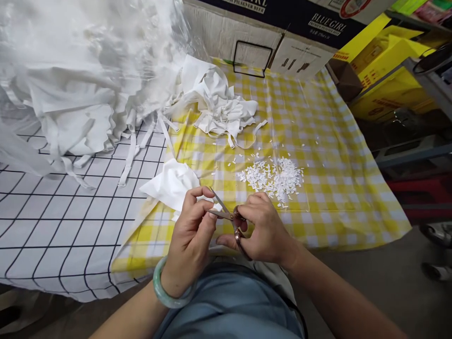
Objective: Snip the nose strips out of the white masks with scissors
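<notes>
My right hand (263,228) grips a pair of scissors (236,225) by its dark handles, with the blades spread and pointing left. Between the blades lies the white end of a fabric strap (217,206). My left hand (194,230), a green bangle on its wrist, pinches this strap close to the blades. A piece of white cloth (173,183) rests on the table just behind my left hand; it appears joined to the strap, though my fingers hide the link. Beyond my right hand is a heap of small white clippings (278,176).
White garments with straps (222,103) are bunched farther back. A large pile of white cloth in clear plastic (81,84) covers the left side. Behind stand a cardboard beer box (300,52) and a black wire frame (252,59). Yellow bags (391,70) are at right.
</notes>
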Available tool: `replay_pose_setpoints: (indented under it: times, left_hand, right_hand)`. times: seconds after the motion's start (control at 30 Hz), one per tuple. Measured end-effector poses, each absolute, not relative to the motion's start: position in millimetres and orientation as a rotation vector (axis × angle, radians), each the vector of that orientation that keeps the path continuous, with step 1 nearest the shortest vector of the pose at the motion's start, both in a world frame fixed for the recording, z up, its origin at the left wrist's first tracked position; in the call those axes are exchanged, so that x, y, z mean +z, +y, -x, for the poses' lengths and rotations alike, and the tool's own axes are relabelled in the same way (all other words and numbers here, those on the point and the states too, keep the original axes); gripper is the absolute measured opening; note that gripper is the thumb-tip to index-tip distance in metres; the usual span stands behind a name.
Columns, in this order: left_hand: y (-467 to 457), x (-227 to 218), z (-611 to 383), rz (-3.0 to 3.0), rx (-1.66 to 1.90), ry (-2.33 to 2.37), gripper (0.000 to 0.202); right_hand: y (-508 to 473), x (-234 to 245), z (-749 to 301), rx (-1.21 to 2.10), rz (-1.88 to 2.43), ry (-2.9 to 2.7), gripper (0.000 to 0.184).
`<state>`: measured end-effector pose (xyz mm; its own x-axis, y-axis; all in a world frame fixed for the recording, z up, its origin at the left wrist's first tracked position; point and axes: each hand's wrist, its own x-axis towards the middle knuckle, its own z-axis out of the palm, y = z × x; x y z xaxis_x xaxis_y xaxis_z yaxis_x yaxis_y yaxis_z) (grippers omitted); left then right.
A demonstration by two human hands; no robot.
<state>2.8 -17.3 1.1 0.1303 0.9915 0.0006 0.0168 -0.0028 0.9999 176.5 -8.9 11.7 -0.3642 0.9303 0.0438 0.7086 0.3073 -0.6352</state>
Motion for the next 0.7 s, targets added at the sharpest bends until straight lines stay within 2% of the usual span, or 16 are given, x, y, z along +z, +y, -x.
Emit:
replay_pose_setpoints:
  times: [0.7]
  left_hand:
    - [-8, 0, -14, -1.545, 1.097, 1.094, 0.023]
  right_hand:
    - [-10, -2, -188, 0.666, 1.462, -2.134, 0.050]
